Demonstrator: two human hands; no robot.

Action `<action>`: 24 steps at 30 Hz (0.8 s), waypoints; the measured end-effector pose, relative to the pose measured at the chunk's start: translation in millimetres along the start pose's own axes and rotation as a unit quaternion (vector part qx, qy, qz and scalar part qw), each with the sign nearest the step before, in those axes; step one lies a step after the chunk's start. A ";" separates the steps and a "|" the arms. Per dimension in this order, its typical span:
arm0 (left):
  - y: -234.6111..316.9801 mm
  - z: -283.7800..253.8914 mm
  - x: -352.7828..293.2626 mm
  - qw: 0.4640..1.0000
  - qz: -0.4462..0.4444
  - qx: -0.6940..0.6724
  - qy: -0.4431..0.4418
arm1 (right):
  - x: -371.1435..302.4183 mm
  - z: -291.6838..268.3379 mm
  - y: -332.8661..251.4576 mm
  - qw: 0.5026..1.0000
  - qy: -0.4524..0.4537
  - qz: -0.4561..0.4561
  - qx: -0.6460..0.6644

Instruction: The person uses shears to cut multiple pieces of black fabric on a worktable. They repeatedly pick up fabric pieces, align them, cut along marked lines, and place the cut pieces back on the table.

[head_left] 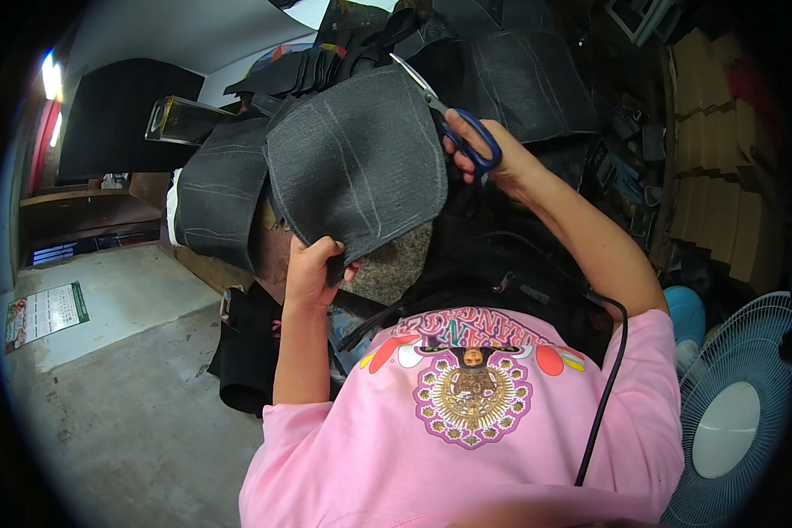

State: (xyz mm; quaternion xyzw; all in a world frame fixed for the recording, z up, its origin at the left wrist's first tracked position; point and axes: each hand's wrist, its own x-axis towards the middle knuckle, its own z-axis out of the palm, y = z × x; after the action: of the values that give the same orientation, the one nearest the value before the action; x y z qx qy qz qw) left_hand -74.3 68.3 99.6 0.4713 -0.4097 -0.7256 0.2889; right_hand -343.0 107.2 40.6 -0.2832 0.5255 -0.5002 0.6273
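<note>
A dark grey piece of sheet material [352, 158] with pale marked lines is held up before me. My left hand [319, 264] pinches its lower edge, thumb on the face towards me. In my right hand [480, 150] is a pair of scissors [477, 139] with blue handles, fingers wrapped through the loops. The scissors' silver blades lie along the piece's upper right edge, pointing up and to the left; whether they grip the material I cannot tell. Another dark marked piece [216, 189] lies to the left, and a larger one [524, 88] behind on the right.
Several stacked dark pieces [299, 75] lie at the back. Under the held piece shows a speckled stone surface [396, 268]. A clear case [185, 121] sits at left. On the right stand a fan [726, 431] and piled brown cardboard [713, 211]. A black roll [242, 378] is by my left arm.
</note>
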 end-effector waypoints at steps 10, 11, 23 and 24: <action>0.9 3.0 17.4 0.999 0.029 -0.025 0.021 | -24.1 -22.9 8.0 0.990 -0.133 0.056 -0.003; 1.2 3.3 17.1 0.999 0.023 -0.022 0.021 | -20.8 -22.9 4.0 0.989 -0.138 0.059 -0.010; -6.1 0.0 4.6 1.000 0.008 -0.009 -0.023 | 10.0 -17.7 -9.3 0.998 -0.002 0.003 0.055; -6.0 0.9 5.5 0.999 0.021 -0.018 -0.029 | 8.8 -20.4 -6.5 0.999 0.009 0.010 0.051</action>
State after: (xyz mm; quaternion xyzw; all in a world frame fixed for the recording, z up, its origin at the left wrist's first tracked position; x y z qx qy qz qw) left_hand -77.5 67.2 92.2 0.4362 -0.4151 -0.7396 0.3007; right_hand -364.9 100.3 37.2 -0.2405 0.5079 -0.5228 0.6411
